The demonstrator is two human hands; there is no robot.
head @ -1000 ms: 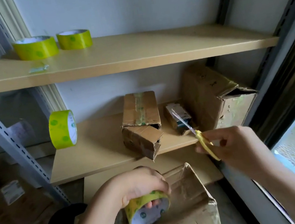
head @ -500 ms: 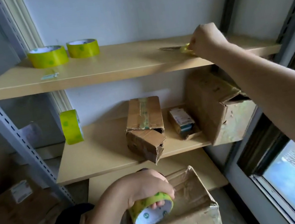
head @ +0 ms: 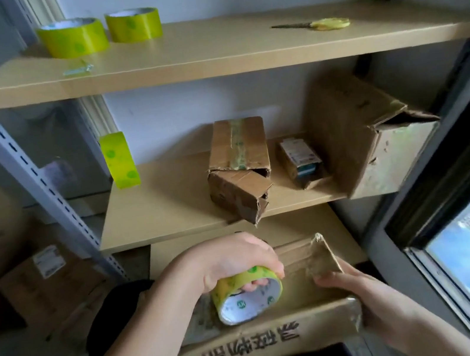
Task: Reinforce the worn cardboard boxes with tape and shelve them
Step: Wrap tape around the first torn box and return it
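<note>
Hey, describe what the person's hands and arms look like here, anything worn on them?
Both are bare: the left hand and right hand show no gloves, rings or watch, and both forearms are uncovered as far as the frame shows, with no sleeve in view.

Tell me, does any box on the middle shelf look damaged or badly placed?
Yes. The small box in the middle has a torn front flap hanging open over the shelf edge. The big box at the right is dented, and its top flap gapes.
</note>
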